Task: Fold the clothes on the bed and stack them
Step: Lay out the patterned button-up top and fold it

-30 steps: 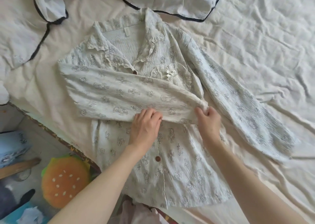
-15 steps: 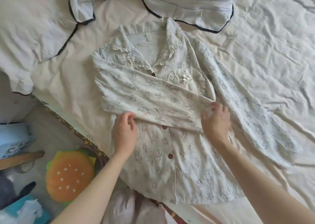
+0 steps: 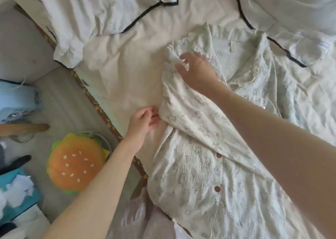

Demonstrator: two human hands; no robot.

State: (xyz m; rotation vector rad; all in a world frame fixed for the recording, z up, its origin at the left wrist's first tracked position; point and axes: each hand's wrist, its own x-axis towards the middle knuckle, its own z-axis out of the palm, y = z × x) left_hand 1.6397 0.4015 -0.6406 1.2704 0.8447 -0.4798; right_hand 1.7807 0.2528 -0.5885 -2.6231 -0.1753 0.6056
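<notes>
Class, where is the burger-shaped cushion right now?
In the head view, the burger-shaped cushion lies on the floor at lower left, beside the bed edge and just left of the left forearm.

The one view comes from the camera on my head, looking forward and steeply down over the edge of the bed (image 3: 127, 60). It is wide-angle, so lines bow toward the corners. It sits close: my forearms enter from the bottom edge and fill much of the lower frame, my left hand (image 3: 143, 120) near the middle and my right hand (image 3: 196, 71) above it. The printed pyjama shirt (image 3: 209, 175) takes up the right half, running out of frame at the bottom right. The left strip looks past the bed's side to the floor, where a burger-shaped cushion (image 3: 76, 164) lies. There is no second view to share anything with.
</notes>
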